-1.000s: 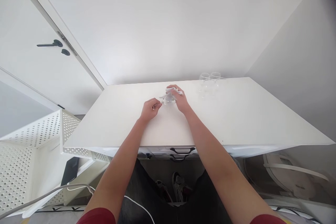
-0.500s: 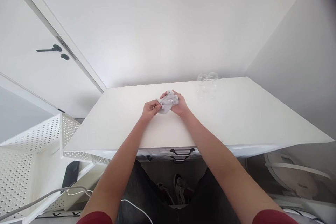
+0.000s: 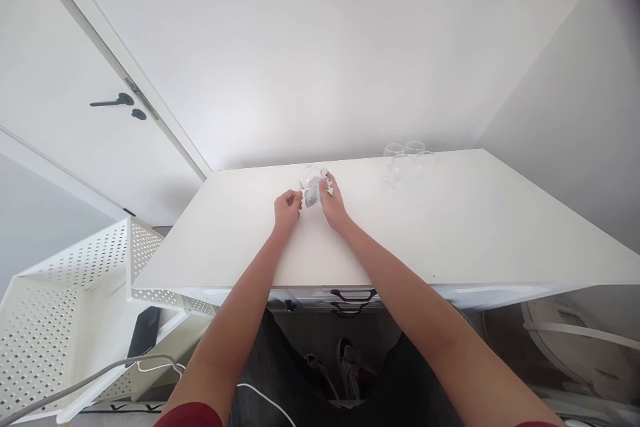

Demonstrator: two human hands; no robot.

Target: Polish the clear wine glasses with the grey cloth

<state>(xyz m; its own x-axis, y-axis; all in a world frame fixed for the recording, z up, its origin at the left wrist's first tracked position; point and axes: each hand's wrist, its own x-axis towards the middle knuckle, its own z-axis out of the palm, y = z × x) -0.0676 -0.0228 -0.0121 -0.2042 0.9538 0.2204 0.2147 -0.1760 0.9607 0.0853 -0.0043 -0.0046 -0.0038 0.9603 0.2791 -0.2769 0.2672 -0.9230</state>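
Note:
A clear rounded glass (image 3: 309,175) is held just above the white cabinet top, between my two hands. My left hand (image 3: 287,208) is closed, its fingertips pinching the near left side of the glass; the exact part they grip is too small to make out. A crumpled whitish cloth (image 3: 313,196) lies against the glass. My right hand (image 3: 334,203) is wrapped round this cloth, pressing it to the right side of the glass, with the thumb on the near side.
Several clear glasses (image 3: 404,160) stand at the back right of the white cabinet top (image 3: 475,227), near the wall. Black drawer handles (image 3: 353,295) stick out at the front. A white perforated shelf (image 3: 45,340) stands left, below a door handle (image 3: 113,101). Cables (image 3: 100,368) run at lower left.
The cloth has shifted to the right side, and the rounded glass now shows beyond it. My right hand has turned from under the bundle to gripping its side. The view has shifted slightly.

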